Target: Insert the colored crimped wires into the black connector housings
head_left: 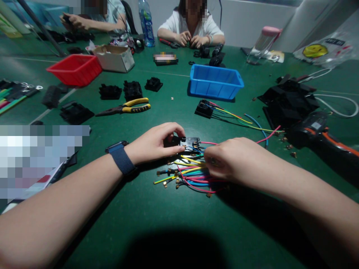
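A small black plastic housing (192, 142) with metal contacts lies between the thumb and fingers of my left hand (165, 140), which closes around its left end. My right hand (228, 158) is curled at the housing's right side, its fingers pinching a blue wire (198, 150) that runs into the housing; the fingertips are partly hidden. A red wire (209, 142) also leaves that end. Below both hands spreads a bundle of coloured wires (193, 173) with brass terminals at their ends. Farther up sits another black housing (204, 109) with several wires attached.
Pliers (123, 108) with yellow handles lie ahead on the left. Beyond stand a red bin (74, 70), a white box (117, 59) and a blue bin (215, 82). Black parts (291, 99) and an orange-black power tool (322, 138) are at right. Two people (192, 24) sit opposite.
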Tool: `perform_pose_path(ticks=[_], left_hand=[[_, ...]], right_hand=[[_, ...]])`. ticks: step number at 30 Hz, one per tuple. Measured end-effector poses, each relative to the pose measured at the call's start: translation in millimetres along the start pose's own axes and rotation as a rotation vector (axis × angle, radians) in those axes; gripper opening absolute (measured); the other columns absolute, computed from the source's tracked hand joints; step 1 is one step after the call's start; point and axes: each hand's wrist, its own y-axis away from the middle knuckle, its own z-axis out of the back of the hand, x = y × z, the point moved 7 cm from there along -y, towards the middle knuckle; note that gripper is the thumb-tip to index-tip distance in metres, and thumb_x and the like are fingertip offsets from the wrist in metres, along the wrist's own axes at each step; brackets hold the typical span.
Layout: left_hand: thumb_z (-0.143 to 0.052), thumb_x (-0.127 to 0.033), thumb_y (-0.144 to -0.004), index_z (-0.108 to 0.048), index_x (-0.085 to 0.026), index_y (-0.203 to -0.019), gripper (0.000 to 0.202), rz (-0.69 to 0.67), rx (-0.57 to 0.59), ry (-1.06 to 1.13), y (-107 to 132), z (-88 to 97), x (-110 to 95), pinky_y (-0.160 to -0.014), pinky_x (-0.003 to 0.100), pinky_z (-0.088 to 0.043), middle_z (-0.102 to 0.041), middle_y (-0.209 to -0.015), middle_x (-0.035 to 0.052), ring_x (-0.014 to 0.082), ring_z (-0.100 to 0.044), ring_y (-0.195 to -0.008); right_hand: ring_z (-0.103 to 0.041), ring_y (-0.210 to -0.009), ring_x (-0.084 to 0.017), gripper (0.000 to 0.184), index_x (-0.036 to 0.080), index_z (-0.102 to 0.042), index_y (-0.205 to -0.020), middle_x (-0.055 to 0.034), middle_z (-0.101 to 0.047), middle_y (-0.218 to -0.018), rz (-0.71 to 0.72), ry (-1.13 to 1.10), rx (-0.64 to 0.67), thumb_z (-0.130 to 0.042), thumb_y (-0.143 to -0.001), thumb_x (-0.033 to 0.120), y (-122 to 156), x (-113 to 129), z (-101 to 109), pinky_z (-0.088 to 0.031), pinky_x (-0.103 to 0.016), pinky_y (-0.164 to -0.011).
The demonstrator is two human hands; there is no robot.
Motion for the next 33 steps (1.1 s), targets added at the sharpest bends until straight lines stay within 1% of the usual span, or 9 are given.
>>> perform_pose_path(ticks=[4, 6, 10, 13, 20, 24, 26, 30, 33], left_hand=[[-0.059, -0.04, -0.08, -0.055, -0.017, -0.101, 0.031, -0.006, -0.003, -0.006, -0.1, 0.5, -0.9, -0.066, 0.024, -0.042, -0.058, -0.093, 0.0014, 0.0115, -0.05, -0.072], [-0.06, -0.039, -0.08, -0.055, -0.017, -0.101, 0.031, -0.01, -0.004, -0.007, -0.1, 0.5, -1.1, -0.066, 0.023, -0.042, -0.058, -0.093, 0.0013, 0.0114, -0.05, -0.072], [-0.059, -0.04, -0.081, -0.055, -0.017, -0.101, 0.031, -0.019, 0.003, -0.01, -0.3, -0.3, -1.0, -0.065, 0.024, -0.042, -0.058, -0.094, 0.0015, 0.0116, -0.05, -0.073], [-0.059, -0.04, -0.081, -0.054, -0.018, -0.101, 0.031, -0.013, 0.001, -0.011, -0.3, -0.2, -0.5, -0.065, 0.024, -0.042, -0.058, -0.094, 0.0015, 0.0116, -0.05, -0.072], [-0.059, -0.04, -0.081, -0.054, -0.018, -0.102, 0.031, -0.011, -0.005, -0.005, 0.4, -0.2, -0.7, -0.065, 0.023, -0.042, -0.058, -0.094, 0.0012, 0.0108, -0.05, -0.071], [-0.058, -0.043, -0.081, -0.054, -0.017, -0.102, 0.034, -0.007, -0.008, -0.007, 0.6, -0.1, 0.3, -0.066, 0.024, -0.043, -0.058, -0.096, 0.0025, 0.0117, -0.051, -0.072], [-0.058, -0.044, -0.08, -0.054, -0.017, -0.103, 0.035, 0.002, -0.001, -0.01, 0.5, 0.0, 0.9, -0.066, 0.025, -0.043, -0.059, -0.095, 0.003, 0.0124, -0.051, -0.073], [-0.058, -0.043, -0.08, -0.055, -0.018, -0.103, 0.034, 0.023, 0.021, 0.006, 0.5, 0.2, 1.2, -0.064, 0.025, -0.042, -0.059, -0.092, 0.0022, 0.0122, -0.051, -0.071], [-0.058, -0.041, -0.079, -0.056, -0.019, -0.101, 0.032, 0.031, 0.025, 0.021, 0.7, 0.6, 0.9, -0.064, 0.025, -0.043, -0.059, -0.092, 0.002, 0.0123, -0.051, -0.071]], right_hand=[[-0.028, -0.043, -0.008, 0.014, 0.021, -0.057, -0.065, 0.0013, -0.05, -0.052, -0.004, -0.032, 0.001, -0.052, -0.077, 0.027, 1.2, -0.4, 1.4, -0.013, -0.026, -0.046], [-0.03, -0.043, -0.008, 0.012, 0.021, -0.057, -0.066, 0.002, -0.05, -0.052, -0.016, -0.102, -0.013, -0.053, -0.076, 0.026, 2.8, -3.5, 4.7, -0.016, -0.025, -0.045], [-0.039, -0.047, -0.008, 0.01, 0.021, -0.059, -0.068, 0.0033, -0.053, -0.056, 0.045, -0.313, -0.041, -0.053, -0.076, 0.023, 6.0, -9.8, 13.1, -0.025, -0.023, -0.047], [-0.046, -0.055, -0.01, 0.009, 0.019, -0.061, -0.073, 0.0013, -0.059, -0.065, 0.085, -0.375, -0.077, -0.052, -0.075, 0.021, 7.8, -16.6, 19.2, -0.031, -0.024, -0.051], [-0.048, -0.058, -0.011, 0.008, 0.021, -0.057, -0.08, 0.0016, -0.056, -0.067, -0.042, -0.53, -0.094, -0.049, -0.079, 0.023, 9.7, -39.4, 21.5, -0.032, -0.024, -0.051], [-0.046, -0.058, -0.012, 0.01, 0.021, -0.055, -0.083, 0.0022, -0.055, -0.066, -0.136, -0.577, -0.161, -0.046, -0.081, 0.024, 4.7, -47.9, 20.8, -0.032, -0.024, -0.052], [-0.048, -0.06, -0.013, 0.014, 0.021, -0.057, -0.084, 0.0011, -0.057, -0.07, -0.147, -0.571, -0.205, -0.044, -0.083, 0.026, 0.9, -49.8, 20.0, -0.035, -0.025, -0.054], [-0.057, -0.08, -0.017, 0.021, 0.02, -0.061, -0.091, -0.0037, -0.065, -0.088, -0.059, -0.571, -0.361, -0.042, -0.089, 0.029, -4.8, -51.8, 22.5, -0.042, -0.029, -0.07], [-0.058, -0.086, -0.019, 0.021, 0.018, -0.06, -0.09, -0.0066, -0.064, -0.092, 0.001, -0.55, -0.412, -0.042, -0.09, 0.028, -8.2, -52.3, 19.3, -0.043, -0.031, -0.075]])
